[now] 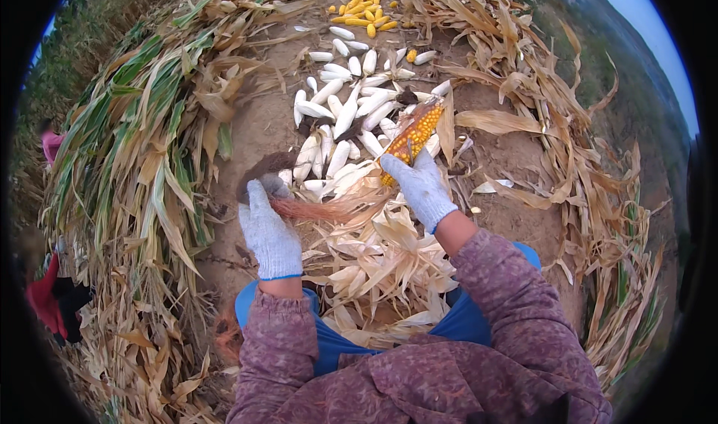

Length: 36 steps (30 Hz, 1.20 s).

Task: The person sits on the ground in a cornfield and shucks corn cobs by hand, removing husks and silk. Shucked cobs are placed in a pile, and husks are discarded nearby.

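Note:
My right hand [420, 188], in a white knit glove, is closed around the lower end of a yellow ear of corn [419, 134]. The ear is tilted up to the right, with some orange-brown patches among its kernels. On the left, my gloved left hand [269, 233] grips a tuft of corn silk [321, 209]. Dark brown at the fingers, the silk turns reddish as it trails toward the right hand. Pale loose husks [385, 256] lie heaped between my knees. Just beyond both hands spreads a pile of white ears [348, 114].
Farther out is a small heap of yellow ears [364, 9]. Green and dry stalks [161, 147] bank up on the left, and dry stalks [553, 125] line the right. Bare soil [508, 162] shows between. Two people in pink and red [48, 297] are at the far left.

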### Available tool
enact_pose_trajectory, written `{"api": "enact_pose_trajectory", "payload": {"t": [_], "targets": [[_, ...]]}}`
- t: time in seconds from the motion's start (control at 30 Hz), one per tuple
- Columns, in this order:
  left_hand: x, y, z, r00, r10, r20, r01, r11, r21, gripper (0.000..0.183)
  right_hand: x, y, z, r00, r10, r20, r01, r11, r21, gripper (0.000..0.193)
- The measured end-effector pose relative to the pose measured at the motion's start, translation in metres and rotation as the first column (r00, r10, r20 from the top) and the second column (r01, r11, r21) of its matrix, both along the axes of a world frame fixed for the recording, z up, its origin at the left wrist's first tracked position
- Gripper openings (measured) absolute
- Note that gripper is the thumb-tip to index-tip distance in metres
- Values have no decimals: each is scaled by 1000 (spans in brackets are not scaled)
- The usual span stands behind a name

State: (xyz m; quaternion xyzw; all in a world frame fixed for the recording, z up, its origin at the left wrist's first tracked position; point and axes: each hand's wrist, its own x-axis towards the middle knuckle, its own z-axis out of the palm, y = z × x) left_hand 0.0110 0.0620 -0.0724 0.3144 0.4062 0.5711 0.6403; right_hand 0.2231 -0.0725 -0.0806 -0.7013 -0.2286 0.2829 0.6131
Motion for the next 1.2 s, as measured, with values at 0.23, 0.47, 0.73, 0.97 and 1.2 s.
{"api": "enact_pose_trajectory", "payload": {"t": [0.23, 0.47, 0.73, 0.97, 1.2], "targets": [[-9, 6, 2, 935, -275, -226, 308, 943, 126, 27, -12, -13, 34, 872, 487, -50, -480, 831, -280, 71], [9, -14, -18, 701, -611, -368, 688, 715, 125, 50, -37, -12, 27, 624, 770, 133, -685, 621, -382, 79], [33, -43, -3, 828, -556, 66, 559, 829, -24, 40, -41, -13, 34, 584, 812, 19, -760, 554, -340, 73], [34, -39, -16, 867, -462, 187, 486, 868, -107, 36, -38, -16, 24, 567, 821, 66, -791, 565, -234, 77], [34, -39, -18, 907, -397, 139, 417, 892, -173, 31, -37, -16, 19, 549, 831, 85, -785, 549, -287, 76]]}}
